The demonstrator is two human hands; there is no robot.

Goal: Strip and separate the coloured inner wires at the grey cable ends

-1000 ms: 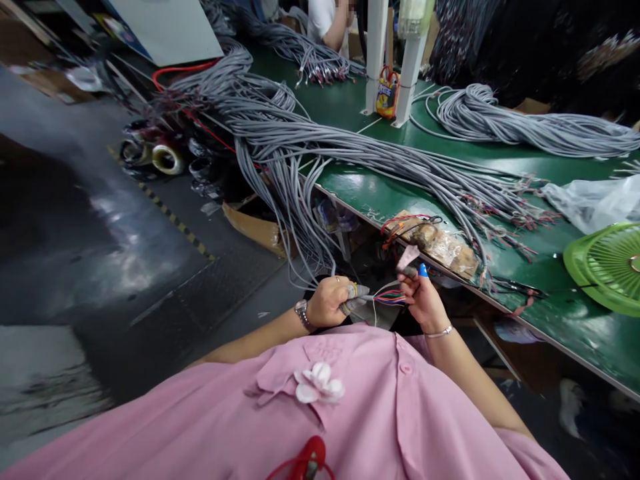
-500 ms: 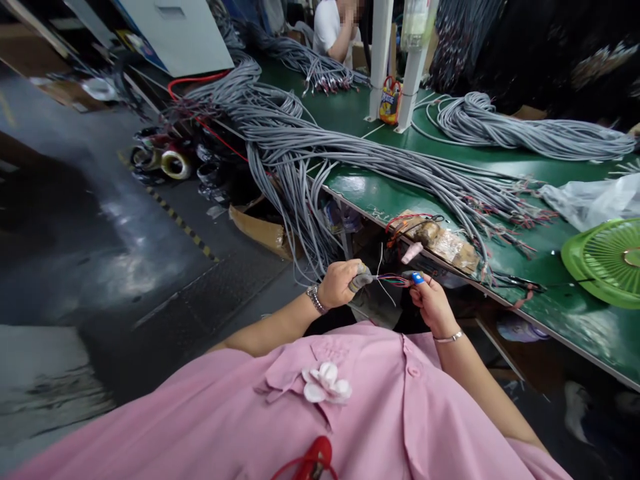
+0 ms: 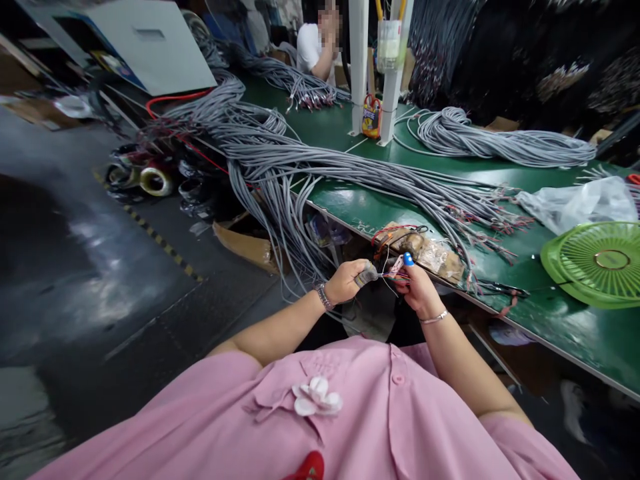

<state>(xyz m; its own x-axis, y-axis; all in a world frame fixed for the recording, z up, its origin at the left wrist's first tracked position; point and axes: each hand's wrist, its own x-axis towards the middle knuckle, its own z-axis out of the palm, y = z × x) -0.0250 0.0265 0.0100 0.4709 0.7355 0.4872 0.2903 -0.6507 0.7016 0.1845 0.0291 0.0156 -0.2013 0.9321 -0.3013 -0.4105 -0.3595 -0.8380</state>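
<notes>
Grey cables (image 3: 280, 220) spill off the green bench (image 3: 590, 333) just left of the left hand (image 3: 345, 283). I see its thumb and fingers, grey at the tips, pinching the base of some coloured wires (image 3: 391, 276). These run across to the right hand (image 3: 419, 293), which pinches them too (a blue cap (image 3: 409, 259) tops one digit). Well right of it sits a green fan (image 3: 583, 263).

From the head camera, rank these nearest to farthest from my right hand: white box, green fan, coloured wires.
1. Coloured wires: held in the right hand.
2. Green fan: on the bench, right side.
3. White box: far back, upper left.
</notes>
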